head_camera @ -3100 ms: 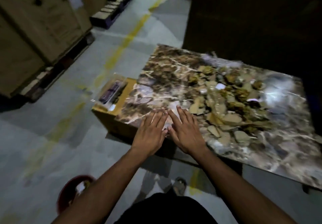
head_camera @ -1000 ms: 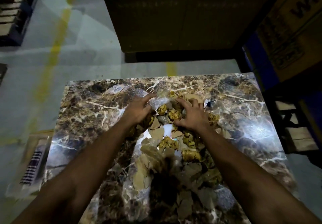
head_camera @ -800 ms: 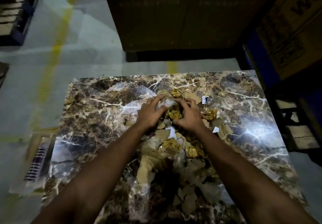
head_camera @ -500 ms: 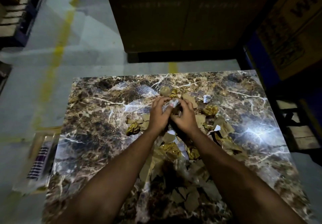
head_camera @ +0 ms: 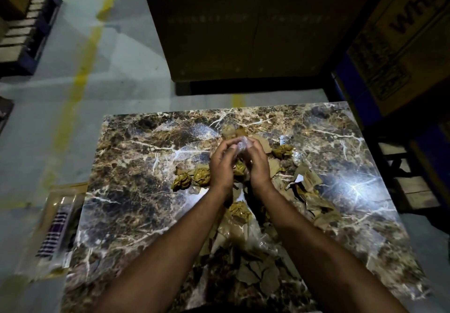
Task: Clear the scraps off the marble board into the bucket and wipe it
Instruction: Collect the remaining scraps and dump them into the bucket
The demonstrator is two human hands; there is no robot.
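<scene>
The brown veined marble board (head_camera: 136, 166) fills the lower half of the head view. Torn brown paper and crumpled yellow scraps (head_camera: 309, 191) lie strewn over its middle and right side, with two yellow wads (head_camera: 192, 178) left of my hands. My left hand (head_camera: 222, 164) and my right hand (head_camera: 258, 161) are cupped together above the heap, fingers curled round a bunch of scraps (head_camera: 239, 152) with clear plastic on top. The bucket is out of view.
A cardboard box with a packet (head_camera: 56, 227) on it sticks out under the board's left edge. A large dark carton (head_camera: 243, 25) stands beyond the board, a printed carton (head_camera: 409, 32) at upper right, a pallet (head_camera: 26, 35) at upper left.
I have moved round to the long side of the board. My hands went from lying flat to raking scraps together, then closed on a bunch and lifted it slightly.
</scene>
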